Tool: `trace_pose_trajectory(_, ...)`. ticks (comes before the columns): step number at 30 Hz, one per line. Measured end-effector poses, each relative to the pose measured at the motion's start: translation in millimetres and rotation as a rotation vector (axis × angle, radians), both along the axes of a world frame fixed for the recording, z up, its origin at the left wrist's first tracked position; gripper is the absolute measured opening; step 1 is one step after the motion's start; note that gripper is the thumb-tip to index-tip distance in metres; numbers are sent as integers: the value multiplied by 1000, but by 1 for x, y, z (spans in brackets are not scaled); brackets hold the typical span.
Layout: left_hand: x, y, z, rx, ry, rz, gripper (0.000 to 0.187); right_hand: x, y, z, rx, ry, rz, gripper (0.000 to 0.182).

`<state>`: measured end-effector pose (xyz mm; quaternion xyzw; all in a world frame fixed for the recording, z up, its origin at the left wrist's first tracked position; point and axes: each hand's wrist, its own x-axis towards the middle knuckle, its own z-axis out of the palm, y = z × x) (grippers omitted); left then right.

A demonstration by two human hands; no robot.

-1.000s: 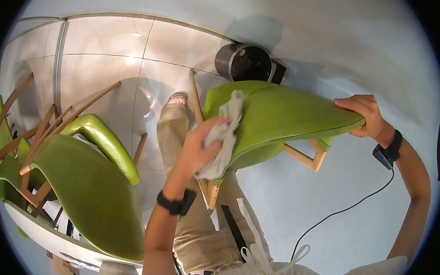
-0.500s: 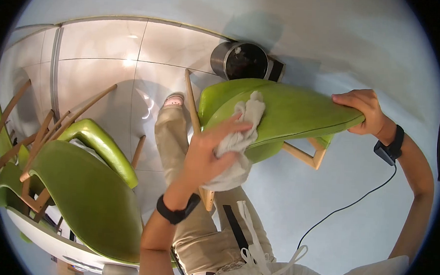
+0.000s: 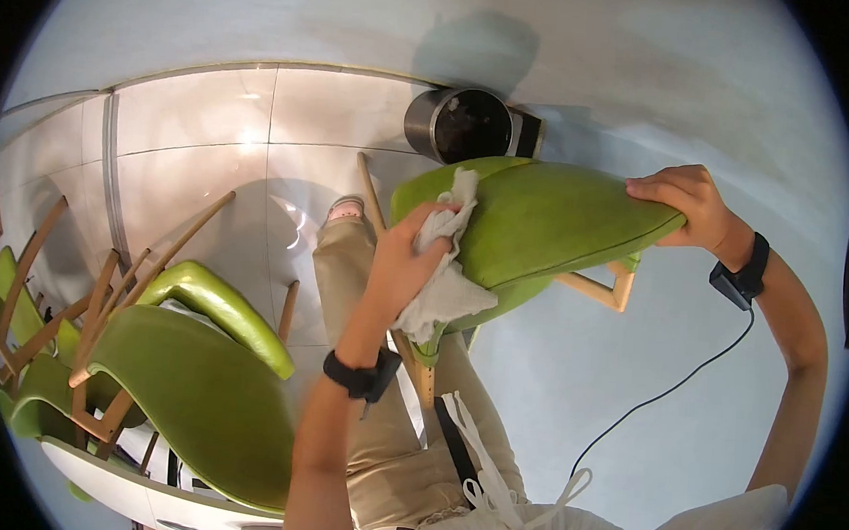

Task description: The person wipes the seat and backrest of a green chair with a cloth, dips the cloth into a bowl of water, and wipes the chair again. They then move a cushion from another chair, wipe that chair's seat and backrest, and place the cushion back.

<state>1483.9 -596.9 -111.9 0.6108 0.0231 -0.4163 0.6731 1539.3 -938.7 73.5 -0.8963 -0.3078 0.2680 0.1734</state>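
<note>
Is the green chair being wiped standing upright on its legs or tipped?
Tipped: the green chair lies sideways, wooden legs pointing sideways, held by the right hand.

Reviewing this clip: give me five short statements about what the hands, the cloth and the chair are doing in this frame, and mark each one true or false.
1. The left hand presses a white cloth against the green chair. True.
2. The right hand hangs free, away from the chair. False: it grips the chair's edge on the right.
3. The cloth is dark blue. False: it is white.
4. A dark round bin stands on the floor beyond the held chair. True.
5. Both wrists are bare. False: each wrist carries a black band, and a cable runs from the right one.
</note>
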Motion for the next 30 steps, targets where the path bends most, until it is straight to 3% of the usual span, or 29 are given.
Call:
trace_pose_trajectory(2,-16,10,9,60,19,126,38,3,7,0,5,-3,16,44)
trace_pose_trajectory(5,-30,28,15,118,176,140,37,7,24,-2,34,-46,68,44)
trace_pose_trajectory(8,-44,46,21,136,153,236,37,9,40,-6,67,-112,129,47)
trace_pose_trajectory(14,-126,99,33,171,361,442,38,-29,90,3,51,-149,217,55)
trace_pose_trajectory(20,-121,79,72,220,-9,347,43,-40,88,3,50,-214,157,53)
trace_pose_trajectory(26,-75,70,65,146,-47,126,45,-37,87,-11,107,-297,139,51)
trace_pose_trajectory(30,-34,50,92,19,-99,16,42,-33,85,-12,97,-322,191,50)
